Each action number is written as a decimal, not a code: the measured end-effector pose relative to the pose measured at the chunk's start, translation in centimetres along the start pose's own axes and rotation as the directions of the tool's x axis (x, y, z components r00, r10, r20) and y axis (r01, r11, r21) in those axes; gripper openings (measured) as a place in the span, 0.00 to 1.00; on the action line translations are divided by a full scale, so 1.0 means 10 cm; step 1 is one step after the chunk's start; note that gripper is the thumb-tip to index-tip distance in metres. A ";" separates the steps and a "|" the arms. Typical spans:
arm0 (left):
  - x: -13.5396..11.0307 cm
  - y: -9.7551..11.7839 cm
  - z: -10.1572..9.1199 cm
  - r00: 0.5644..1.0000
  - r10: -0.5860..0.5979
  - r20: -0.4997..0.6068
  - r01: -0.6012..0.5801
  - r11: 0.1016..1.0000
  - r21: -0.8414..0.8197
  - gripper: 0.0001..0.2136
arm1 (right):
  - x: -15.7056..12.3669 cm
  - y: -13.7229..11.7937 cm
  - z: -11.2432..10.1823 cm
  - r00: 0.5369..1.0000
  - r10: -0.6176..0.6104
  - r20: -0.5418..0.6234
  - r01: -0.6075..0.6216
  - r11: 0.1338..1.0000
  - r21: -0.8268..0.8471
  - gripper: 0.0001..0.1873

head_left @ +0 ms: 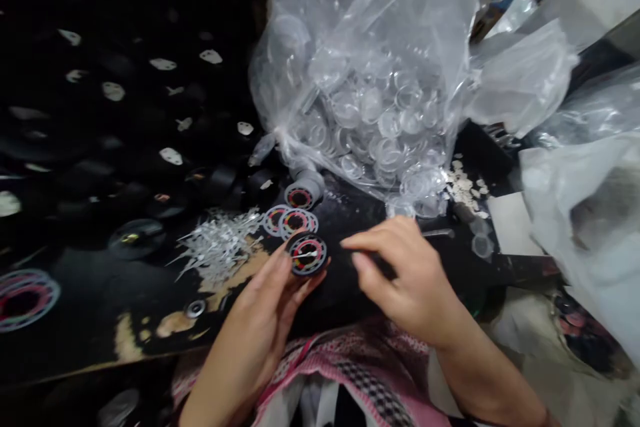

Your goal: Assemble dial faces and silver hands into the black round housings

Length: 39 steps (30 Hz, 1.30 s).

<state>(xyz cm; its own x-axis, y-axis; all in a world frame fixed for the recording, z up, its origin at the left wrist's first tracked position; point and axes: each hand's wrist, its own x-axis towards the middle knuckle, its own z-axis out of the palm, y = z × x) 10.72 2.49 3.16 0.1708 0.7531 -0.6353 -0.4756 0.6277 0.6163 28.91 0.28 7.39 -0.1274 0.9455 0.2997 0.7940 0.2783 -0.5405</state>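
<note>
Pink patterned knit garment (pixel 350 373) sits below the tabletop's (pixel 100 320) near edge. Left hand (pixel 265 310) pinches a small round black disc with a red-and-white ringed face (pixel 307 255) by its rim, over that edge. Right hand (pixel 405 280) has its fingertips closed together; what they hold is too small to tell. Judged risks: the rim-only grip slips, or a wrist scatters the loose pile of silvery metal pins (pixel 220 250) just beside it.

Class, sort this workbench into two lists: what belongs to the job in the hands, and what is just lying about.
Belongs: small round black dial with coloured rings, in the left hand; right hand beside it; pile of thin silvery metal needles; two matching ringed dials.
Lying about, probably: flat white paper square; scattered small white chips.
</note>
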 end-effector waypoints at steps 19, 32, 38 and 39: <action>-0.02 -0.07 -0.21 0.997 0.046 -0.060 -0.048 0.998 -0.042 0.15 | 0.36 -0.33 0.47 0.951 -0.063 0.304 0.069 0.998 -0.008 0.06; 0.02 0.01 -0.22 0.996 -0.090 -0.021 0.086 0.987 -0.137 0.15 | 0.96 0.61 0.57 0.903 0.429 -0.040 -0.414 0.837 -0.358 0.22; 0.03 -0.01 -0.27 0.992 -0.113 0.054 0.121 0.972 -0.202 0.11 | 0.93 0.64 0.48 0.903 0.415 -0.111 -0.426 0.835 -0.348 0.14; 0.04 0.00 -0.27 0.991 -0.117 0.065 0.129 0.970 -0.207 0.10 | 0.89 0.61 0.45 0.900 0.414 -0.136 -0.435 0.834 -0.340 0.14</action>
<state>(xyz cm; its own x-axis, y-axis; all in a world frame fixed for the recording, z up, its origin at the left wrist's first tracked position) 8.48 2.27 1.70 0.2812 0.6853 -0.6718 -0.6180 0.6648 0.4196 29.94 11.18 3.23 0.2952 0.9431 0.1531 0.9195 -0.2369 -0.3138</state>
